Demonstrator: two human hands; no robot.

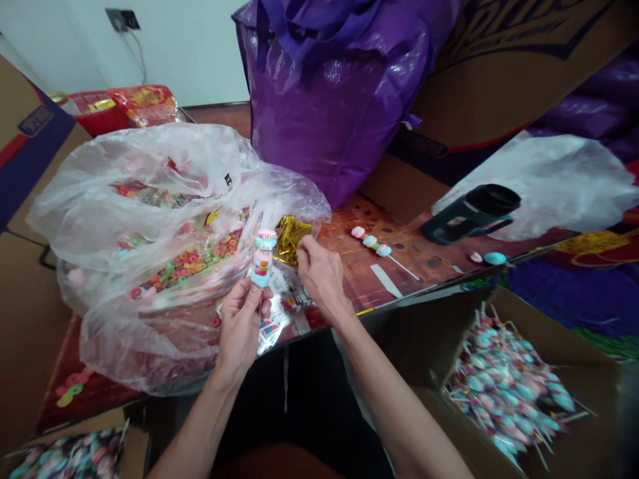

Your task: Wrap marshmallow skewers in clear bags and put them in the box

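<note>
My left hand [241,318] pinches a wrapped candy skewer [263,258] near its lower end and holds it upright; pink and pale blue sweets show through the clear wrapper. To its right, my right hand [322,274] has its fingertips pressed together at the edge of a bundle of gold twist ties [293,239]. Whether a tie is between those fingers I cannot make out. Below both hands lie shiny printed wrappers [288,299]. An unwrapped candy skewer [370,241] with a white stick rests on the table to the right.
A large clear plastic bag [150,266] with ring-shaped sweets covers the table's left. Behind stands a purple bag [324,113]. At right are a dark tumbler [466,213], loose blue candy [494,258] and, lower down, a cardboard box [589,372] of wrapped skewers.
</note>
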